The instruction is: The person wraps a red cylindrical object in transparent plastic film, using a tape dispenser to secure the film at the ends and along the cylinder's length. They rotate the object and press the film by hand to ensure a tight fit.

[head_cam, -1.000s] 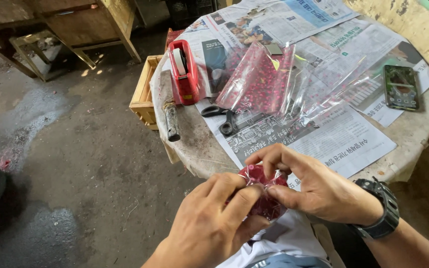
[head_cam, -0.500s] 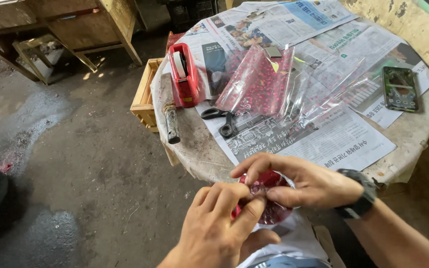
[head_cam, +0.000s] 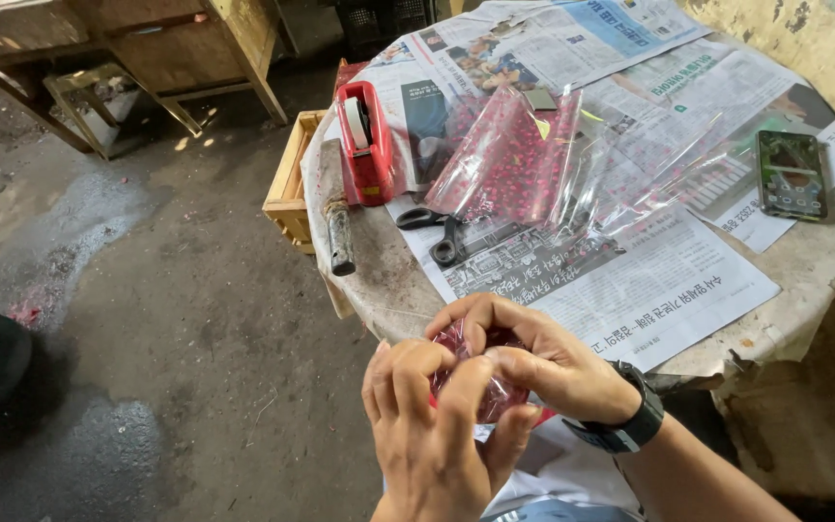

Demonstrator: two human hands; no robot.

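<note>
Bare forearms, no sleeves in view — the right hand [head_cam: 543, 362] has a chunky black wristwatch [head_cam: 625, 425] strapped just behind it; the left hand [head_cam: 437, 425] wears nothing.

The surface [head_cam: 379, 280] is covered with newspaper [head_cam: 649, 280]; scissors [head_cam: 437, 232] are laid between the tape dispenser [head_cam: 367, 145] and phone [head_cam: 791, 174].

So the round table [head_cam: 804, 290] is covered in spread-out newspaper sheets [head_cam: 649, 280]. On the left side there's a red tape dispenser [head_cam: 366, 140] standing upright, and right next to it a big cleaver-type knife [head_cam: 335, 208] with its handle sticking out over the table edge. Black scissors [head_cam: 440, 232] lie just beside the dispenser, touching a stack of clear cellophane sheets with red dots [head_cam: 514, 159]. A smartphone [head_cam: 791, 174] sits face up over on the right. A wooden crate [head_cam: 294, 188] is on the floor behind the table.
</note>
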